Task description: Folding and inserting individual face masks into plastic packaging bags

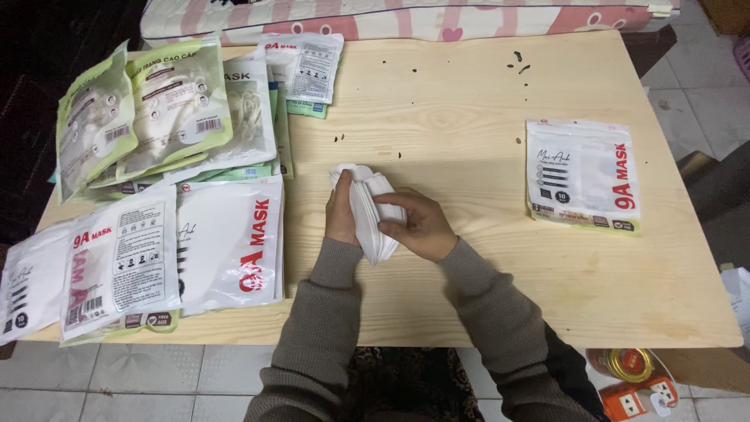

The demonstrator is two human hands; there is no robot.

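Note:
A stack of white folded face masks [369, 205] stands on edge in the middle of a light wooden table [469, 117]. My left hand [341, 215] presses against the stack's left side. On the other side, my right hand [418, 225] grips the stack, fingers curled over its top edge. Both sleeves are grey-brown knit. A single white mask packet [582, 176] with red lettering lies flat to the right, apart from my hands.
Several mask packets, white and green-edged [164, 109], lie piled at the table's left, with more white ones [226, 242] near the front edge. A pink patterned cushion [406, 16] lies beyond the far edge. An orange power strip [637, 395] sits on the tiled floor at right.

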